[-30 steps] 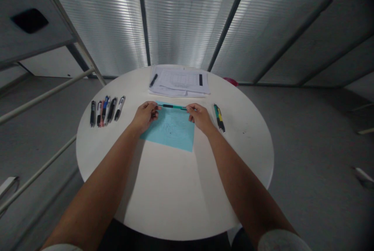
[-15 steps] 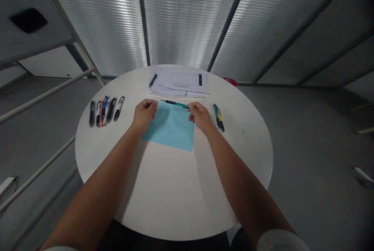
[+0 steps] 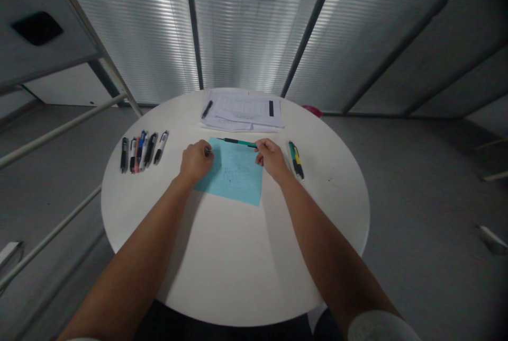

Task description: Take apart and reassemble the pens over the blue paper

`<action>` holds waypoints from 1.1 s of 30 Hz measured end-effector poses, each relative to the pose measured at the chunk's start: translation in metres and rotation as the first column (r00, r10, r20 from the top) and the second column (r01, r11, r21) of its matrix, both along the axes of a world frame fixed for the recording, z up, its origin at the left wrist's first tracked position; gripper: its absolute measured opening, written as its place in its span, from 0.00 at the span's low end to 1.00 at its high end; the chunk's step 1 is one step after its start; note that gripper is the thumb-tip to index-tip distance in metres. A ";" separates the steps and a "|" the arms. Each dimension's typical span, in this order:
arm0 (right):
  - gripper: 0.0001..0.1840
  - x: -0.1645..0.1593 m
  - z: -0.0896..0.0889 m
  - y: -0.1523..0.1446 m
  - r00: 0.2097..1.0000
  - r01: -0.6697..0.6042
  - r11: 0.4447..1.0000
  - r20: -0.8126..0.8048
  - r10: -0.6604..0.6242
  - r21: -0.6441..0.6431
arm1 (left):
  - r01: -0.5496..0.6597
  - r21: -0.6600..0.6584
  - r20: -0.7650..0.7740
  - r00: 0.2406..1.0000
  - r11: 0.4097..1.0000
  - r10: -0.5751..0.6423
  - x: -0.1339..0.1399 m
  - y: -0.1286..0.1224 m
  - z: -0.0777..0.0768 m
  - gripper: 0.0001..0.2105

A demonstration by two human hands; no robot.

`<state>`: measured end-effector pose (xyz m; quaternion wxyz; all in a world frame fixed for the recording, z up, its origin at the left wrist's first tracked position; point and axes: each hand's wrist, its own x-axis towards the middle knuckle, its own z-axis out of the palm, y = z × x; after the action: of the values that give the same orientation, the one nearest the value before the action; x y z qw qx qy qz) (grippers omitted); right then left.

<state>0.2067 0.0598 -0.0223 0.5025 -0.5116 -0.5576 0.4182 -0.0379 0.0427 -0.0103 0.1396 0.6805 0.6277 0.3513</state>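
Note:
My right hand (image 3: 270, 158) pinches a green pen (image 3: 240, 142) with a black grip near its back end. The pen lies almost level above the top edge of a light blue sheet of paper (image 3: 238, 177), its tip pointing left. Over the sheet's left side, my left hand (image 3: 196, 161) is closed, with a small dark, shiny thing (image 3: 207, 151) showing between thumb and fingers; its kind is too small to make out. Faint writing covers the sheet. Right of my right hand, a green pen and a yellow pen (image 3: 297, 156) lie side by side.
A round white table (image 3: 222, 261) holds everything. Several pens (image 3: 138, 150) lie in a group at its left. At the back are printed papers (image 3: 242, 110) with a black pen (image 3: 207, 109) on them. A white rail (image 3: 63, 129) stands left of the table.
My left hand has turned and curled further in, and a small dark thing now shows in its fingers. The right hand and its pen have hardly moved.

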 end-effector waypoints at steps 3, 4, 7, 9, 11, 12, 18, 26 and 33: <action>0.17 0.000 0.001 -0.001 1.000 0.000 1.000 0.009 0.000 0.006 | -0.027 -0.028 -0.036 0.999 0.999 0.026 0.000 0.000 0.001 0.05; 0.17 0.000 0.002 -0.001 1.000 0.000 1.000 0.009 0.000 0.005 | -0.032 -0.038 -0.040 0.999 0.999 0.030 0.001 0.000 0.001 0.06; 0.18 -0.001 0.003 -0.002 1.000 -0.001 1.000 0.006 0.001 -0.006 | -0.032 -0.051 -0.031 0.999 0.998 0.030 0.001 0.000 -0.001 0.06; 0.19 -0.001 0.003 -0.002 1.000 0.002 1.000 0.006 -0.002 -0.009 | -0.031 -0.044 -0.018 0.999 0.999 0.030 0.000 0.001 -0.002 0.06; 0.18 -0.001 0.003 -0.002 1.000 0.003 1.000 0.004 -0.003 -0.009 | -0.031 -0.040 -0.014 0.999 0.999 0.030 0.000 0.001 -0.002 0.06; 0.18 -0.001 0.003 -0.001 1.000 0.003 1.000 0.001 -0.003 -0.009 | -0.031 -0.041 -0.020 0.999 0.999 0.031 0.000 0.001 -0.002 0.06; 0.18 -0.001 0.001 0.000 1.000 0.003 1.000 0.003 -0.003 -0.021 | -0.043 -0.056 -0.078 0.996 0.998 0.038 -0.002 0.003 -0.003 0.08; 0.16 -0.001 0.000 0.001 1.000 0.000 1.000 -0.009 0.000 -0.015 | -0.054 -0.012 0.028 0.998 0.998 0.054 -0.003 0.003 -0.003 0.10; 0.16 -0.001 0.004 -0.001 0.999 -0.015 1.000 -0.034 0.014 -0.025 | -0.028 -0.040 0.470 0.882 0.999 0.044 0.005 -0.001 0.015 0.12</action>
<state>0.2060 0.0584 -0.0185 0.5021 -0.5066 -0.5475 0.4375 -0.0327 0.0415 0.0046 0.2922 0.5609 0.5932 0.4981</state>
